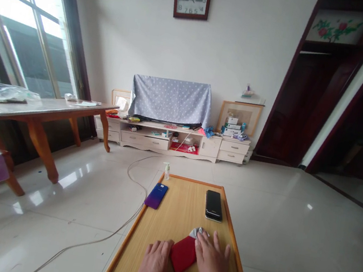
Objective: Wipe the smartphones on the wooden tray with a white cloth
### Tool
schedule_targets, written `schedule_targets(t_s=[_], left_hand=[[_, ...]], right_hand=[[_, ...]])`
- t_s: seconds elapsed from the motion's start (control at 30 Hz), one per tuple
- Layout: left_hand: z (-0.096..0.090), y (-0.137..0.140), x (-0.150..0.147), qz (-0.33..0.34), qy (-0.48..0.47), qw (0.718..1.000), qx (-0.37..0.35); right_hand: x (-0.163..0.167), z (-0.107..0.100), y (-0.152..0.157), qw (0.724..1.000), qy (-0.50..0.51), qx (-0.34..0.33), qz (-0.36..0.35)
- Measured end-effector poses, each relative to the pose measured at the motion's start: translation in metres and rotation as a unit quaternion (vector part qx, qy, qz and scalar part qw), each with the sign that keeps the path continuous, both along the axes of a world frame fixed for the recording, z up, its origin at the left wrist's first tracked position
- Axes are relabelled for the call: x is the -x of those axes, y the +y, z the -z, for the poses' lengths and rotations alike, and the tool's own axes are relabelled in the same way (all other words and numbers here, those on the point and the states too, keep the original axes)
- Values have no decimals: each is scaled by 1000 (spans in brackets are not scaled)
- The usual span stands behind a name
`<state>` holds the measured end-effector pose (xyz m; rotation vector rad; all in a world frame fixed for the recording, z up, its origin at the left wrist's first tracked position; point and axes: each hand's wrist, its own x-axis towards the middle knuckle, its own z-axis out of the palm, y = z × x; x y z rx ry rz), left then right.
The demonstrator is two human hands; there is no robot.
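A folded red cloth (pixel 184 253) with a grey-white end (pixel 195 233) lies on a small wooden table (pixel 182 196). My left hand (pixel 156 265) is at its left side, fingers close together over the edge and thumb at the near corner, gripping it. From the right, my right hand (pixel 212 260) rests with spread fingers, its foremost fingertips touching the grey-white end and the cloth's right edge. The undersides of both hands are hidden, as is part of the cloth's border.
Toward the table's far end lie a blue-purple phone (pixel 156 195) and a black phone (pixel 213 205). A small pump bottle (pixel 166 171) stands at the far left corner. A cable (pixel 122 225) runs across the floor. Further off are a cabinet (pixel 142 140) and a larger table (pixel 51 108).
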<state>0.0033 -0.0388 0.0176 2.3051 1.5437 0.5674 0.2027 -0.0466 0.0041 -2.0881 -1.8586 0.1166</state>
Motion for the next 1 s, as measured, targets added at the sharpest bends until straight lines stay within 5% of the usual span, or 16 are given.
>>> schedule_targets(t_s=[0.07, 0.27, 0.5, 0.73, 1.0], left_hand=[[-1, 0, 0, -3, -2, 1000, 3], [-1, 1, -1, -7, 8, 1000, 19], [4, 2, -2, -6, 3, 1000, -2], [-2, 5, -1, -7, 12, 1000, 26], [-12, 6, 4, 22, 54, 995, 75]], right_hand=[[4, -1, 1, 1000, 2, 3, -9], [40, -10, -14, 980, 58, 39, -189], [18, -13, 10, 998, 17, 11, -52], [34, -3, 3, 979, 70, 9, -189], [-33, 25, 24, 988, 90, -124, -36]])
